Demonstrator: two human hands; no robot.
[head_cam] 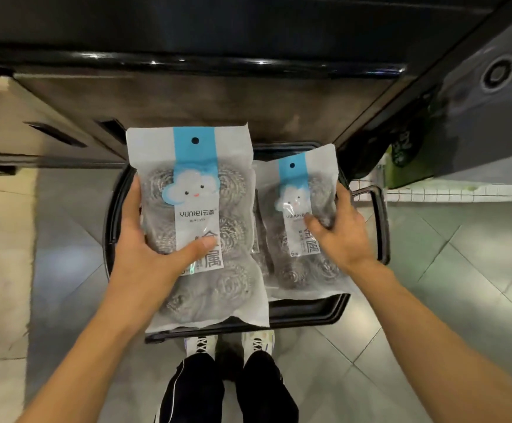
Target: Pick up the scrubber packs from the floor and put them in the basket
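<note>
Two clear packs of steel-wool scrubbers with blue-and-white cloud labels show above a black basket (pixel 309 312) on the floor. My left hand (pixel 144 239) grips the larger-looking pack (pixel 199 209) by its left edge, thumb across the label, holding it over the basket's left half. My right hand (pixel 340 233) holds the second pack (pixel 297 239) at its right side, thumb on the front, low in the basket's right half. Another pack edge peeks between the two.
The basket's black handle (pixel 379 221) sticks out on the right. A dark counter or cabinet base (pixel 187 96) stands just beyond the basket. A white shelf edge (pixel 462 193) lies at right. My feet (pixel 230 343) stand on grey tiles right behind the basket.
</note>
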